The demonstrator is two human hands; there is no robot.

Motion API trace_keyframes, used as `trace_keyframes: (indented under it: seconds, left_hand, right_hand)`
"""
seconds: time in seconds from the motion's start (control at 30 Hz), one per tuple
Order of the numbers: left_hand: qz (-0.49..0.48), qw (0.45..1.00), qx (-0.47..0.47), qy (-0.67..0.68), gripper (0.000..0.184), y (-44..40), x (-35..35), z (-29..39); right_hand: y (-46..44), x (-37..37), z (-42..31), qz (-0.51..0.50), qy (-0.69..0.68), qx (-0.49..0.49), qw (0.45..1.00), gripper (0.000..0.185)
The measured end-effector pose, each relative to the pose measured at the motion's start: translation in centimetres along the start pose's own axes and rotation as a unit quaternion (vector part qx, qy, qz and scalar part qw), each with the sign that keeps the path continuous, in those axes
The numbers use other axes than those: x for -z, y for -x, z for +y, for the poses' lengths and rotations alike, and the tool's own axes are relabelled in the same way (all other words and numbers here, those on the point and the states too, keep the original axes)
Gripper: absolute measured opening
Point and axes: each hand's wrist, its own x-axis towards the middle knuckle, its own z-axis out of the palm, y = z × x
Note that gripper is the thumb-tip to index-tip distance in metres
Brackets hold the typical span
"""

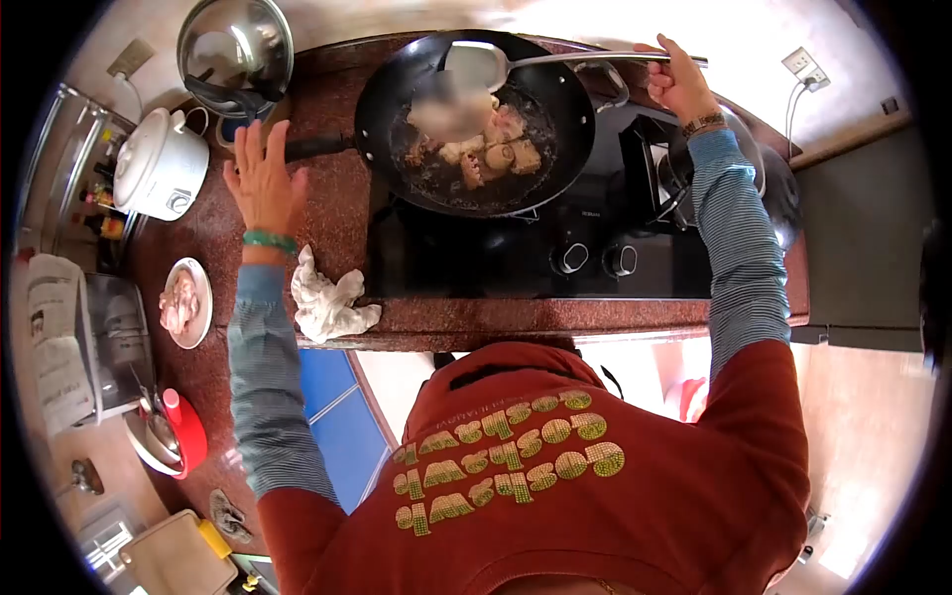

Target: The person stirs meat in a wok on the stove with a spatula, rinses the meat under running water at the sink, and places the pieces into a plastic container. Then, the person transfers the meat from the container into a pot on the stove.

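A black wok (382, 89) stands on the stove, with browned pieces of meat (499, 156) in shallow dark liquid; one patch of the food is blurred. My right hand (682, 84) grips the long metal handle of a spatula (478, 67), whose blade is over the wok's far side. My left hand (266, 188) is open, fingers apart, beside the end of the wok's black handle (315, 147). Just beyond its fingertips stands a glass lid (236, 45) with a black handle; whether they touch is hard to tell.
A white electric pot (164, 169), a plate of raw meat (203, 302) and a crumpled white cloth (330, 302) are on the left counter. Further down are a red container (185, 436) and a cutting board (178, 560). Another dark pan (778, 203) stands beyond my right forearm.
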Motion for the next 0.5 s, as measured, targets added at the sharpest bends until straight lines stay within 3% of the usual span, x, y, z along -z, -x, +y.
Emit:
trace_keyframes:
  seconds: [0.03, 0.07, 0.1, 0.17, 0.23, 0.27, 0.37, 0.4, 0.43, 0.5]
  left_hand:
    - [-0.049, 0.998, -0.018, -0.029, 0.065, -0.6, -0.7, -0.3]
    - [-0.036, 0.996, -0.041, -0.070, 0.053, -1.0, -1.4, -0.5]
    - [-0.039, 0.996, -0.037, -0.073, 0.053, -1.6, -1.7, -0.5]
    - [-0.176, 0.981, -0.005, -0.080, 0.033, -2.8, -2.1, -0.8]
    - [-0.158, 0.984, -0.012, -0.084, 0.023, -3.3, -3.0, -1.3]
    - [-0.136, 0.987, -0.024, -0.087, 0.014, -3.3, -3.4, -1.6]
    - [-0.100, 0.991, -0.045, -0.077, 0.009, -3.5, -3.8, -1.8]
    - [-0.104, 0.990, -0.058, -0.071, 0.007, -3.6, -3.8, -2.0]
    - [-0.110, 0.990, -0.051, -0.075, 0.007, -3.7, -3.3, -1.7]
    - [-0.166, 0.982, -0.029, -0.087, 0.015, -3.8, -2.8, -1.2]
  right_hand:
    - [-1.1, 0.1, 0.5, -0.005, 0.001, -0.002, 1.000, 0.041]
    - [-2.2, 0.3, 0.9, 0.038, 0.039, 0.017, 0.998, 0.042]
    - [-2.6, -0.1, 1.1, 0.080, 0.078, 0.036, 0.993, 0.043]
    - [-3.1, -0.6, 1.5, 0.071, 0.133, 0.015, 0.988, 0.046]
    - [-5.2, 0.2, 3.1, -0.010, 0.178, -0.005, 0.984, 0.051]
    - [-6.7, 0.5, 3.9, -0.093, 0.090, -0.023, 0.991, 0.058]
    - [-5.1, -0.9, 3.5, -0.126, 0.119, -0.066, 0.983, 0.063]
    - [-5.3, -0.6, 3.8, -0.147, 0.159, -0.031, 0.976, 0.064]
    - [-5.6, -0.4, 4.0, -0.165, 0.199, 0.005, 0.966, 0.065]
    - [-6.5, 0.0, 3.9, -0.152, 0.212, -0.014, 0.965, 0.066]
